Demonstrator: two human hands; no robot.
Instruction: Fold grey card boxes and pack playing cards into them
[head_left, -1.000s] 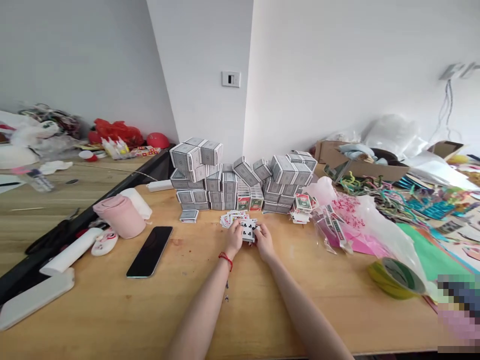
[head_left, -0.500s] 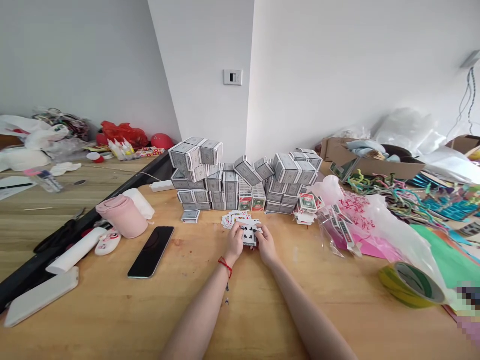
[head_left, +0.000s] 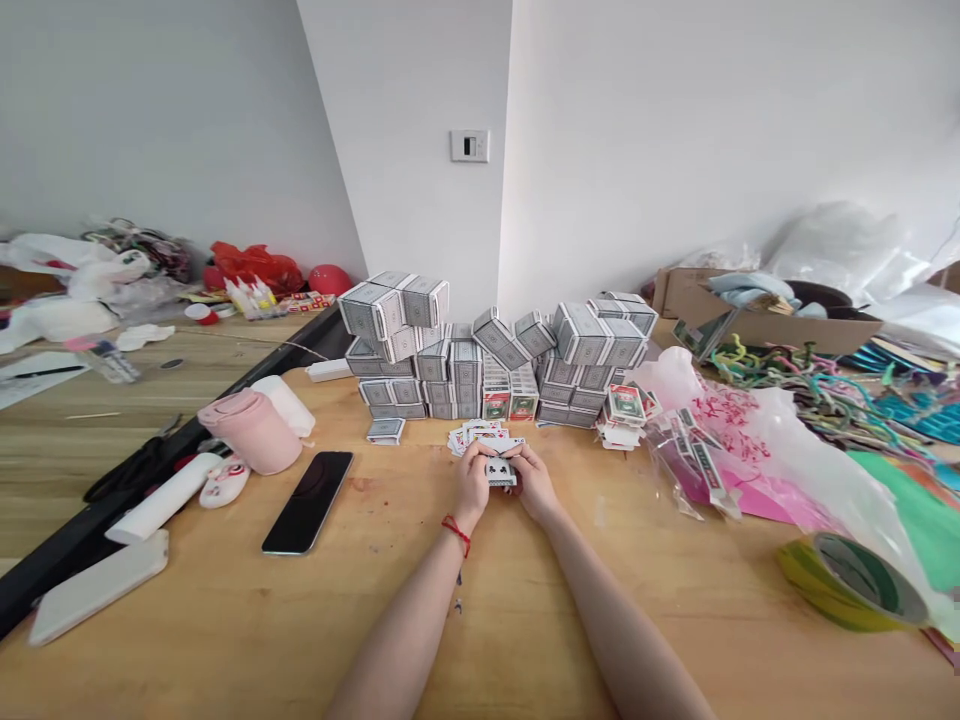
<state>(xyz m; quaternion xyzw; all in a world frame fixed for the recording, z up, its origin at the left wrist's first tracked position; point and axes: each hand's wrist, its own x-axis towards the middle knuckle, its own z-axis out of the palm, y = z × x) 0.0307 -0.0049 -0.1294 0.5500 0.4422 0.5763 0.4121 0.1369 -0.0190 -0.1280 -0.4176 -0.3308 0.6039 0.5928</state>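
A playing card [head_left: 499, 471] with black club marks shows between my two hands, just above the wooden table. My left hand [head_left: 474, 482], with a red cord round its wrist, is closed on the card's left side. On the right side my right hand [head_left: 531, 480] grips it too, and both thumbs meet near the upper edge. Whether more cards lie beneath it, I cannot tell. Several loose cards [head_left: 469, 434] are spread face up on the table just beyond my fingers. Behind them rises a wall of stacked grey-patterned card packs [head_left: 454, 380].
To the left lie a black phone [head_left: 309, 503], a pink roll [head_left: 251, 430] and a white slab-like case [head_left: 101, 588]. Red-and-green card boxes [head_left: 625, 404], plastic wrapping [head_left: 739, 420] and a yellow tape roll [head_left: 851, 580] are on the right. A wall stands behind.
Both thumbs have moved together across the card's upper part, covering more of it. The whole scene has shifted slightly rightward as the head turned a little left.
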